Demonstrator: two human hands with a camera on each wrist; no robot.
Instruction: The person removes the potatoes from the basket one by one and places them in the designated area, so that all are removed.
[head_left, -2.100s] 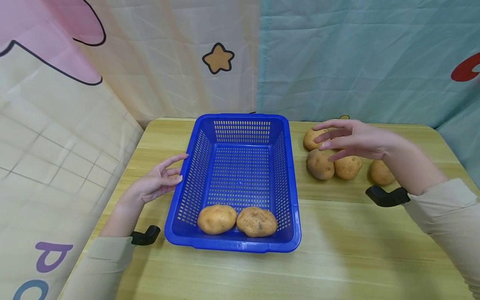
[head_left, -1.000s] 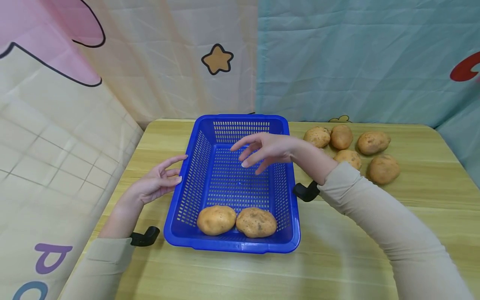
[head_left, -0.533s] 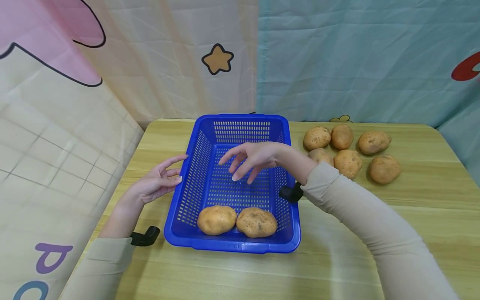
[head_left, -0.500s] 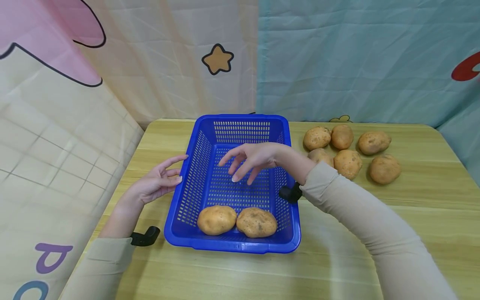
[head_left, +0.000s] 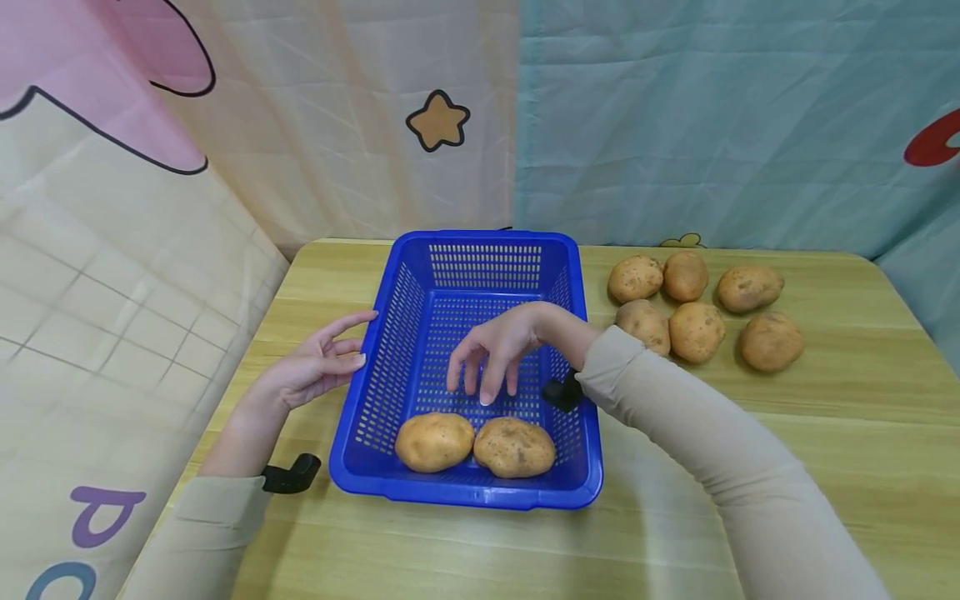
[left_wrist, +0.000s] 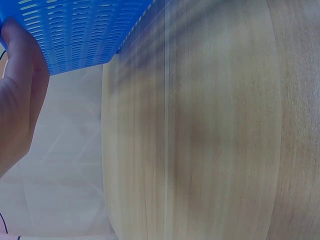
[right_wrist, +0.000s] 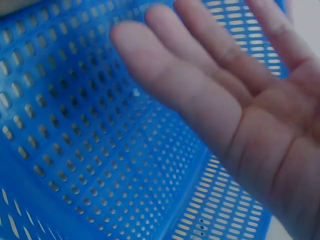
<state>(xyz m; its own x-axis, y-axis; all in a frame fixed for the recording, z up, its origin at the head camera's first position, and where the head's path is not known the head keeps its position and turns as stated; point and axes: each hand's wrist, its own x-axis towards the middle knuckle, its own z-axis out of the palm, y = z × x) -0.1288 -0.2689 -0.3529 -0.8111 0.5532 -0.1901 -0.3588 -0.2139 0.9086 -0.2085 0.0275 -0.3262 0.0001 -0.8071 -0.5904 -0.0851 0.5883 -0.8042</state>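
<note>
The right hand (head_left: 498,350) hangs inside the blue basket (head_left: 420,283), palm down, with its fingers (head_left: 486,385) spread apart, pointing down and holding nothing. Just below the fingertips, but not touching them, two potatoes lie side by side against the near wall of the basket: the left potato (head_left: 435,441) and the right potato (head_left: 514,447), which touch each other. The wrist view shows the same open palm (right_wrist: 240,110) above the perforated basket floor.

The left hand (head_left: 315,367) rests on the wooden table (head_left: 750,467) at the left side of the basket, fingers relaxed and a little apart, the fingertips at the basket's outer wall. Six more potatoes (head_left: 697,331) lie in a group on the table, well apart from both hands.
</note>
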